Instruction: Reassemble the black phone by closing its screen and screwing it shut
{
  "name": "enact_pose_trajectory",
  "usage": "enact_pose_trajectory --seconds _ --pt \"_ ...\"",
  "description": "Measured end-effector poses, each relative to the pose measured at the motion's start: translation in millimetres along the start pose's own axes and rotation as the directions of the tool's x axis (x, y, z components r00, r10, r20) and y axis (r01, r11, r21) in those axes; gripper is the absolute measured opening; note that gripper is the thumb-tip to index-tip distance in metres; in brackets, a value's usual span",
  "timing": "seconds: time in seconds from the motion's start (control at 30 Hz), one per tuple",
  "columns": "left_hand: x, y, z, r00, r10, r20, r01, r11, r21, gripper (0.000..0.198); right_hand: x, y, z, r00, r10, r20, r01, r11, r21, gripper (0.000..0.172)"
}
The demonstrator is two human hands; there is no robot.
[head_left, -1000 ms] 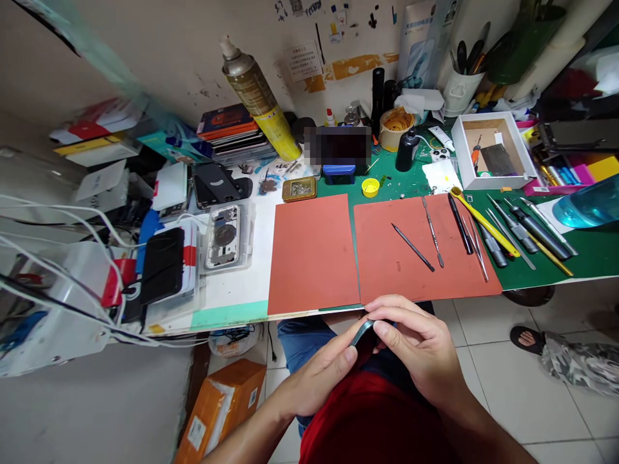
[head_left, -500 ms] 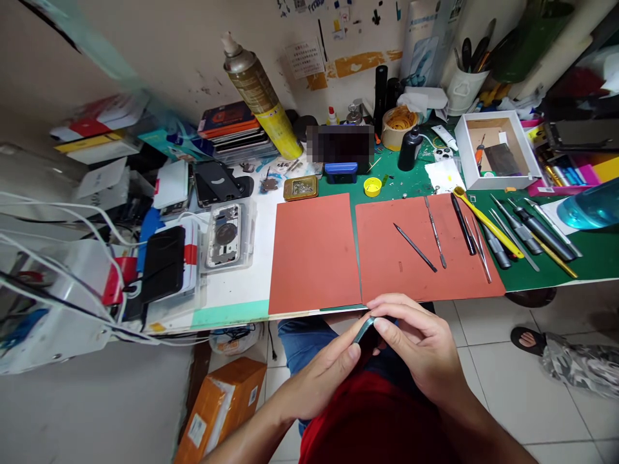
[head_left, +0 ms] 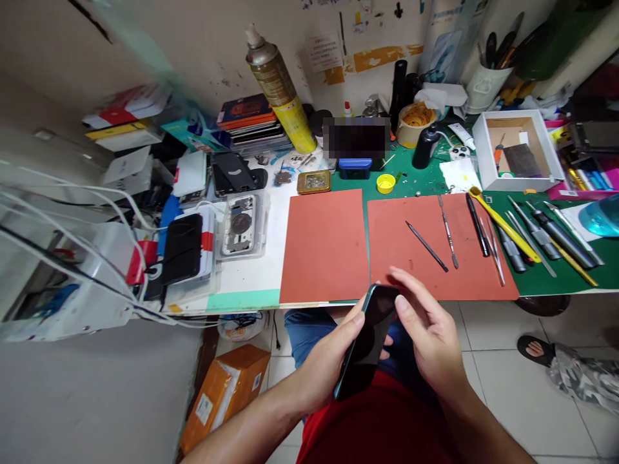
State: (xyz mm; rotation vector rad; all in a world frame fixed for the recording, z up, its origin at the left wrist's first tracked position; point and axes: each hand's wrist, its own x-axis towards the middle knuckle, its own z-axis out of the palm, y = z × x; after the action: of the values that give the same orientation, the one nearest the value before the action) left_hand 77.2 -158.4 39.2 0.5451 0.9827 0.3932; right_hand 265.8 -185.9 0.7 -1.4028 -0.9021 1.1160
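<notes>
A black smartphone (head_left: 367, 341) with a dark screen and a teal edge rests tilted in my left hand (head_left: 329, 367), its face turned toward me. My right hand (head_left: 430, 328) is beside the phone's upper right edge, fingers apart and thumb side near the glass. Both hands are over my lap, just below the bench's front edge. The phone's back is hidden.
Two orange-red mats (head_left: 324, 245) lie ahead, the right one (head_left: 396, 238) bearing thin metal tools. Screwdrivers lie on a green cutting mat (head_left: 570, 283). A phone housing (head_left: 239, 225) sits in a clear case at left. A sandalled foot (head_left: 534, 350) rests on the floor at right.
The phone has turned from edge-on to face-up and tilted lower in my left hand. My right hand has eased off it. The whole scene has shifted slightly right in view.
</notes>
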Motion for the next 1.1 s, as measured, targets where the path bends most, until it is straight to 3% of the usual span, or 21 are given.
enact_pose_trajectory --seconds 0.1,0.27,0.43,0.57,0.77,1.1 --pt "8 12 5.4 0.993 0.112 -0.040 -0.117 0.972 -0.203 0.069 -18 2 -2 0.982 -0.175 -0.070 0.157 0.965 -0.208 0.040" --pt "20 33 3.8 0.961 0.245 -0.126 -0.269 0.934 -0.234 0.067 -49 -8 6 0.887 -0.451 0.096 0.456 0.830 -0.321 0.032" --pt "24 37 2.1 0.936 0.301 -0.184 -0.337 0.917 -0.214 0.067 -60 -9 25 0.772 -0.628 0.100 0.597 0.661 -0.455 0.042" --pt "23 36 4.6 0.918 0.332 -0.215 -0.377 0.901 -0.215 0.077 -59 -5 33 0.699 -0.702 0.137 0.623 0.503 -0.599 0.056" --pt "25 35 3.9 0.895 0.361 -0.261 -0.418 0.884 -0.210 0.083 -55 -6 39 0.679 -0.721 0.134 0.605 0.447 -0.659 0.078" --pt "26 38 8.0 0.888 0.348 -0.302 -0.416 0.886 -0.202 0.080 -49 -9 40 0.684 -0.715 0.143 0.610 0.453 -0.650 0.068"
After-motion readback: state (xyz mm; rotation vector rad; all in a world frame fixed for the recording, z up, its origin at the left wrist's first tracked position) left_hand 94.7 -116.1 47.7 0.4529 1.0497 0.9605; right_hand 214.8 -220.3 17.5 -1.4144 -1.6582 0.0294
